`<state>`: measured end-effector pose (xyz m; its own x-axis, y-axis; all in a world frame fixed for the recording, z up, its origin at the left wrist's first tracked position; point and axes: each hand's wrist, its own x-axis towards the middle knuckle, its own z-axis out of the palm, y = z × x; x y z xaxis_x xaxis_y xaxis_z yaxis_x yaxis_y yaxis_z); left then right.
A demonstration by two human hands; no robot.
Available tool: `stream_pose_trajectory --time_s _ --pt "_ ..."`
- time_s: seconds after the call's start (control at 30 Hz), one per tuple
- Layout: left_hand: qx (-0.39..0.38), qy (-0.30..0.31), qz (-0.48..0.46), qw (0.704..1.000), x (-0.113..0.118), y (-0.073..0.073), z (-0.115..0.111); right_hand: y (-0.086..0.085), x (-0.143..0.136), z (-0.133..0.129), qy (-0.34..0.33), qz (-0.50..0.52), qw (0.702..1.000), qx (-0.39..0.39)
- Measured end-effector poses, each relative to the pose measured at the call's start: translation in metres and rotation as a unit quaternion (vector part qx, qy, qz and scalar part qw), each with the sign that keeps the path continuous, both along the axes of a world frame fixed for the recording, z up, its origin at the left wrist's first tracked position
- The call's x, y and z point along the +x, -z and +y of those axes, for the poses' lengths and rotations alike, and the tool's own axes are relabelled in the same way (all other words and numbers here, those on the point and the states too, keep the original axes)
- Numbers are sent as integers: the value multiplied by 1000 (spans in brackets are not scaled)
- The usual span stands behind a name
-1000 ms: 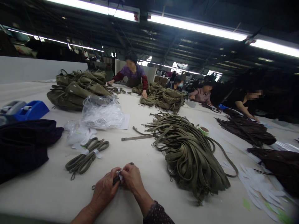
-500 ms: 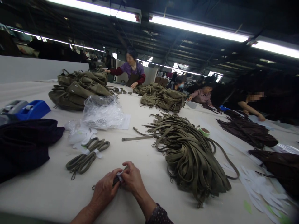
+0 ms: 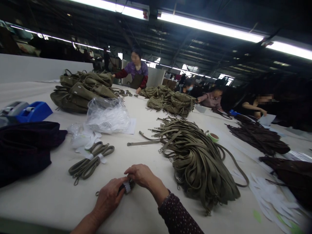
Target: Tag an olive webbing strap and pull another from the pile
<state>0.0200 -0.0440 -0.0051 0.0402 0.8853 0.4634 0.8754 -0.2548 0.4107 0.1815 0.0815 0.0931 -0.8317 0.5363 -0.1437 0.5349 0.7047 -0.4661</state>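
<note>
My left hand (image 3: pixel 110 194) is closed on a folded olive strap (image 3: pixel 132 184) low in the middle of the view. A white paper band (image 3: pixel 127 187) wraps round the strap. My right hand (image 3: pixel 141 175) rests over the strap's far end, its fingers bent down and pressed on it. Farther left lie two wrapped strap bundles (image 3: pixel 91 164) with metal hooks and white bands. To the right spreads a large heap of olive straps (image 3: pixel 200 156). One loose strap (image 3: pixel 143 143) reaches left from the heap.
Beyond are a clear plastic bag (image 3: pixel 107 117), olive bags (image 3: pixel 83 92) and more olive bags (image 3: pixel 170 100). Blue tape dispenser (image 3: pixel 34 112) and dark cloth (image 3: pixel 26 149) lie left; tape roll (image 3: pixel 213 137), dark bags (image 3: pixel 258 135) and white paper pieces (image 3: pixel 270 195) lie right. Several people stand across the table.
My right hand has shifted from the white band to the strap's far end, and more of the band shows. Across the table at the right, a person has lifted a white sheet.
</note>
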Motion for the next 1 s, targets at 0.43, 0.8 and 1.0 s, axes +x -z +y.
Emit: stream_pose_trajectory --time_s 0.43,0.8,1.0 --pt "-9 -7 -1 1000 -1 2 -1 -7 -11 10 -155 -10 977 144" --pt "-53 -2 -16 998 -1 2 0 18 2 -5 8 51 996 72" --pt "-22 -9 -32 999 0 3 -2 2 -2 3 -42 28 997 49"
